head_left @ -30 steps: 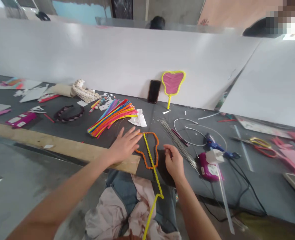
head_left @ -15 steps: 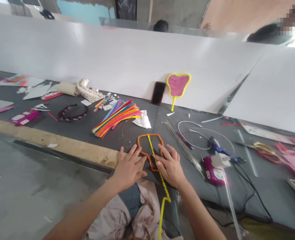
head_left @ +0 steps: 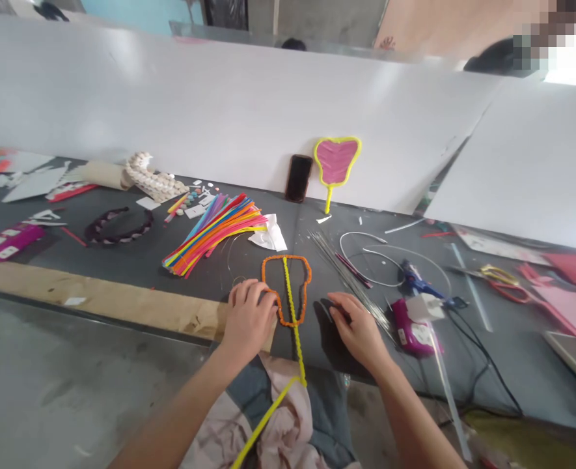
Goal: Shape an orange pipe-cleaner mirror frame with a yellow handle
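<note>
An orange pipe-cleaner loop [head_left: 305, 286] lies on a dark sheet [head_left: 324, 339] at the near edge of the table. A twisted yellow pipe cleaner [head_left: 291, 306] runs down the loop's middle and hangs off over my lap. My left hand [head_left: 249, 318] rests just left of the loop, fingers curled, fingertips touching its left side. My right hand [head_left: 360, 329] sits on the sheet right of the loop, its fingers bent inward. Whether either hand pinches anything is hidden. A fan of thin metal wires [head_left: 346, 277] lies beside my right hand.
A bundle of coloured pipe cleaners [head_left: 214, 231], white paper scrap [head_left: 271, 236], a phone [head_left: 298, 178] and a pink yellow-rimmed paddle [head_left: 335, 163] stand behind. A purple-and-blue glue gun [head_left: 412, 319] with its cable, wire hoops [head_left: 380, 251] and scissors [head_left: 505, 281] lie right. A wooden plank [head_left: 102, 296] edges the left.
Both hands lay flat with spread fingers on either side of the loop; now their fingers are curled, and the right hand has shifted right, away from the loop.
</note>
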The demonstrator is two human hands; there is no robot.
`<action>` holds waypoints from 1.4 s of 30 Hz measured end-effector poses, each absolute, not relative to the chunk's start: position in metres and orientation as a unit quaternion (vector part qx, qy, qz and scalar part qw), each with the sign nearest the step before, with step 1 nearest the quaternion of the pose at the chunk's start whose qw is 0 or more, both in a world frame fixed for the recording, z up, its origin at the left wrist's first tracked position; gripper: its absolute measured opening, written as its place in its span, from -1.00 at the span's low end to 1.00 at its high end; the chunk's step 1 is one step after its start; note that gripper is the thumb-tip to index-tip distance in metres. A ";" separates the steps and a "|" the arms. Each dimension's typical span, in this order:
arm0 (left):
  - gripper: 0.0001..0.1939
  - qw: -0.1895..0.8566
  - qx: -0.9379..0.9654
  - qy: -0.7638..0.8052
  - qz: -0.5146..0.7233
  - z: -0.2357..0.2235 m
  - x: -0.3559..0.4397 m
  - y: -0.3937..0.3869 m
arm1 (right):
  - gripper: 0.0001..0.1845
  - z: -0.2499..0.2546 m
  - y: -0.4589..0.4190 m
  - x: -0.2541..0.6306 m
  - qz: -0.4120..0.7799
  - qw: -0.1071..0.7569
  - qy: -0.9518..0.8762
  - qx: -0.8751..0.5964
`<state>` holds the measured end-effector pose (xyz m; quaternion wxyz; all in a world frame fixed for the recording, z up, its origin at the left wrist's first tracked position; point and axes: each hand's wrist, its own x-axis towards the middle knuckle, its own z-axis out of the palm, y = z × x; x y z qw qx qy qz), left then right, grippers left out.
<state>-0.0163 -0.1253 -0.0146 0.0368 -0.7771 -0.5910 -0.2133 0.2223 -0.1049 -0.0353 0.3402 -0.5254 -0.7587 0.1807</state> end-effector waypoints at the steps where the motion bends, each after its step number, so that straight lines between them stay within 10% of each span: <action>1: -0.78 0.031 -0.794 -0.569 -0.212 -0.014 -0.013 -0.124 | -0.73 -0.033 -0.102 0.223 0.175 0.333 -0.764 -0.524; 9: -0.45 -0.043 -0.911 -0.391 -0.126 -0.024 -0.011 -0.118 | -0.68 -0.026 -0.069 0.210 0.113 0.279 -0.831 -0.468; 26: -0.58 -0.065 -0.887 -0.423 -0.171 -0.024 -0.001 -0.137 | -0.75 -0.028 -0.052 0.207 0.116 0.199 -0.893 -0.387; 42: -0.80 -0.039 -0.841 -0.509 -0.177 0.009 0.015 -0.056 | -0.76 -0.025 -0.090 0.175 0.050 0.186 -0.761 -0.619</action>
